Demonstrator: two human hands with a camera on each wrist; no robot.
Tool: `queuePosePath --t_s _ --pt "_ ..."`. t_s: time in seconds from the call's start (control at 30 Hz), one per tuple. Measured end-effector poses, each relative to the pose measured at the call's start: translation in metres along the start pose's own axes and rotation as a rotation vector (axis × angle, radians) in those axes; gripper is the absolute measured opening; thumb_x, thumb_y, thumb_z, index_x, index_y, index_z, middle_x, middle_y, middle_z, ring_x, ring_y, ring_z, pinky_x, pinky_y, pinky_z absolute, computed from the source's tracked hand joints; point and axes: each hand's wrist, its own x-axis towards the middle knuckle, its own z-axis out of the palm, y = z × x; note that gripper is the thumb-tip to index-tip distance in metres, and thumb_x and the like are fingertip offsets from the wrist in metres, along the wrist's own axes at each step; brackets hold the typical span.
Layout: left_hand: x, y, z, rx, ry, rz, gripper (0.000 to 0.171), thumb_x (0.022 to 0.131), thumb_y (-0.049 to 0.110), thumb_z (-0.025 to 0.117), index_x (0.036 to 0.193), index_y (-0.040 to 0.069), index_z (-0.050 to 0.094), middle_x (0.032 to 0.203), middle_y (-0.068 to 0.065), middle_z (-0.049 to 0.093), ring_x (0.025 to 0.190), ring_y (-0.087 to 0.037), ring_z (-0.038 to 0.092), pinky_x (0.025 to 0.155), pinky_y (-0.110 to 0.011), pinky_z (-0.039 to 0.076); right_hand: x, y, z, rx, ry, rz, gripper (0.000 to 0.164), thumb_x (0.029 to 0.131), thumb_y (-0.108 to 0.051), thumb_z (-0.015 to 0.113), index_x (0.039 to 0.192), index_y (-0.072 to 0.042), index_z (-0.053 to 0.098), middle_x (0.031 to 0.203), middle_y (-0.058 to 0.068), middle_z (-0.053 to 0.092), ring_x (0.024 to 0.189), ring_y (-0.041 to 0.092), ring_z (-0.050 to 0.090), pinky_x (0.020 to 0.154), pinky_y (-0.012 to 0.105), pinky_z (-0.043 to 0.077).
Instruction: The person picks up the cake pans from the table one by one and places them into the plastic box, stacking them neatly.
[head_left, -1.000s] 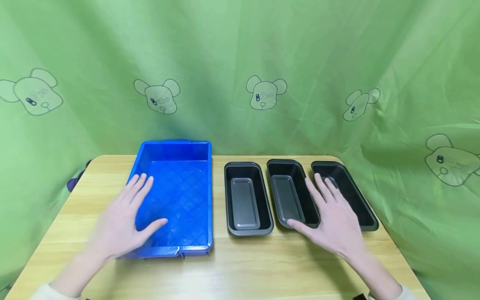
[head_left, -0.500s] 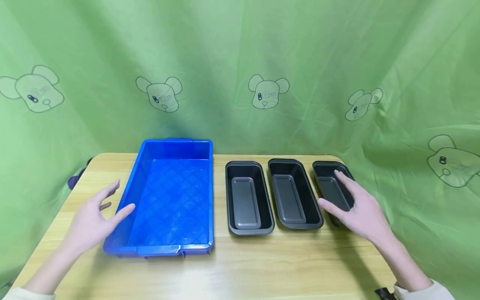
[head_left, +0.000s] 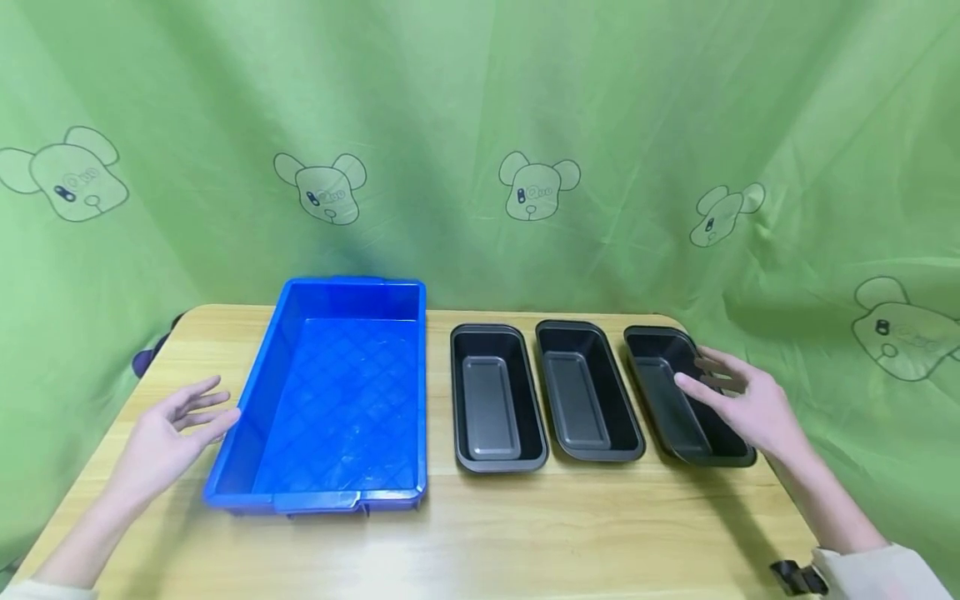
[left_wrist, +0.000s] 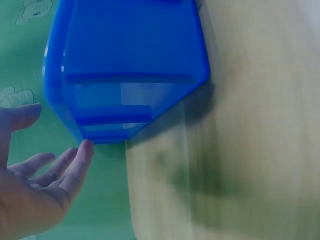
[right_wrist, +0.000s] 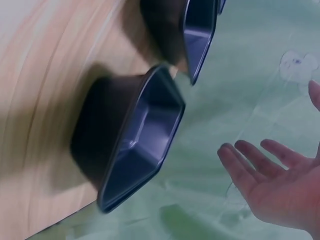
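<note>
On the left of the table lies a blue plastic tray point(head_left: 315, 502) with nothing in it. My left hand point(head_left: 168, 433) hovers beside its left wall, fingers loosely bent and thumb apart, holding nothing. The left wrist view shows that hand point(left_wrist: 47, 187) near the tray's side point(left_wrist: 130, 45). Three dark loaf pans stand in a row on the right: a left pan point(head_left: 491, 408), a middle pan point(head_left: 573, 400) and a right pan point(head_left: 678, 408). Over the right pan's outer side is my right hand point(head_left: 750, 408), relaxed and holding nothing. In the right wrist view, a gap separates it from the nearest pan point(right_wrist: 107, 125).
A wooden table point(head_left: 495, 542) carries the tray and pans. Green fabric point(head_left: 420, 83) printed with bear heads hangs behind and along both sides. Something dark purple point(head_left: 144, 360) shows past the table's left edge.
My left hand has moved left from over the tray to outside its left wall. My right hand has shifted right, from the middle pan to the right pan's outer side. Tray and pans stay put.
</note>
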Motion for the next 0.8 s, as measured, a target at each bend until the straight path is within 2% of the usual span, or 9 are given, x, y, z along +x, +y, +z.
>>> queuePosePath --t_s 0.1,0.2,0.27,0.33,0.57,0.67,0.7,0.77,0.8 --pt "0.000 -0.005 0.000 -0.052 -0.026 -0.020 0.072 0.102 0.029 0.072 0.157 -0.007 0.041 0.109 0.042 0.058 0.097 0.021 0.063 0.078 -0.017 0.061 0.006 0.014 -0.004 0.029 -0.021 0.022 0.076 0.100 -0.049 0.071 0.160 -0.010 0.045 0.151 0.027 0.058 0.107 0.000 0.069 0.076 0.011 0.051" --pt "-0.001 -0.008 0.002 -0.063 -0.040 -0.043 0.071 0.102 0.031 0.073 0.155 -0.007 0.045 0.107 0.040 0.061 0.095 0.017 0.066 0.078 -0.019 0.062 0.011 0.028 -0.007 0.068 -0.057 0.022 0.076 0.100 -0.046 0.071 0.159 -0.007 0.045 0.141 0.006 0.070 0.095 -0.024 0.054 0.074 0.013 0.055" --pt "-0.001 -0.010 0.004 -0.062 -0.045 -0.057 0.070 0.102 0.031 0.073 0.154 -0.007 0.046 0.106 0.041 0.061 0.094 0.016 0.067 0.077 -0.019 0.062 0.014 0.037 -0.009 0.081 -0.073 0.013 0.075 0.100 -0.044 0.072 0.158 -0.004 0.046 0.128 -0.015 0.072 0.092 -0.022 0.059 0.074 0.018 0.059" --pt "0.000 -0.011 0.005 -0.056 -0.048 -0.075 0.069 0.101 0.032 0.073 0.153 -0.006 0.048 0.104 0.041 0.060 0.093 0.015 0.067 0.077 -0.019 0.062 0.017 0.045 -0.010 0.092 -0.083 0.009 0.074 0.101 -0.043 0.072 0.156 0.000 0.047 0.117 -0.033 0.065 0.090 -0.017 0.064 0.074 0.021 0.061" --pt "-0.002 -0.014 0.007 -0.036 -0.060 -0.125 0.065 0.102 0.033 0.072 0.152 -0.005 0.051 0.106 0.030 0.069 0.090 0.014 0.065 0.071 -0.020 0.059 0.028 0.067 -0.014 0.116 -0.119 0.041 0.072 0.102 -0.042 0.071 0.155 0.001 0.048 0.104 -0.047 0.055 0.087 -0.003 0.072 0.074 0.023 0.062" --pt "-0.003 -0.015 0.008 -0.036 -0.057 -0.119 0.064 0.103 0.032 0.071 0.151 -0.005 0.051 0.101 0.036 0.065 0.089 0.012 0.065 0.065 -0.022 0.056 0.031 0.076 -0.017 0.127 -0.141 0.066 0.072 0.102 -0.042 0.070 0.155 0.002 0.047 0.106 -0.044 0.059 0.088 -0.003 0.072 0.075 0.022 0.062" --pt "-0.003 -0.015 0.009 -0.038 -0.055 -0.118 0.064 0.103 0.032 0.071 0.151 -0.005 0.051 0.099 0.038 0.063 0.089 0.011 0.066 0.064 -0.024 0.056 0.032 0.080 -0.018 0.123 -0.146 0.075 0.073 0.102 -0.043 0.070 0.155 0.002 0.047 0.109 -0.038 0.066 0.088 -0.003 0.073 0.075 0.022 0.061" --pt "-0.002 -0.015 0.010 -0.044 -0.058 -0.119 0.064 0.103 0.032 0.070 0.151 -0.005 0.051 0.099 0.039 0.062 0.089 0.011 0.066 0.063 -0.024 0.055 0.033 0.086 -0.020 0.113 -0.155 0.098 0.076 0.102 -0.044 0.069 0.155 0.003 0.045 0.122 -0.011 0.077 0.087 0.000 0.074 0.075 0.023 0.062" --pt "-0.002 -0.016 0.011 -0.052 -0.065 -0.117 0.064 0.103 0.033 0.070 0.152 -0.005 0.051 0.100 0.039 0.062 0.090 0.013 0.066 0.065 -0.024 0.056 0.034 0.089 -0.022 0.107 -0.155 0.113 0.076 0.102 -0.045 0.069 0.156 0.003 0.044 0.132 0.004 0.075 0.087 0.001 0.074 0.076 0.023 0.062"
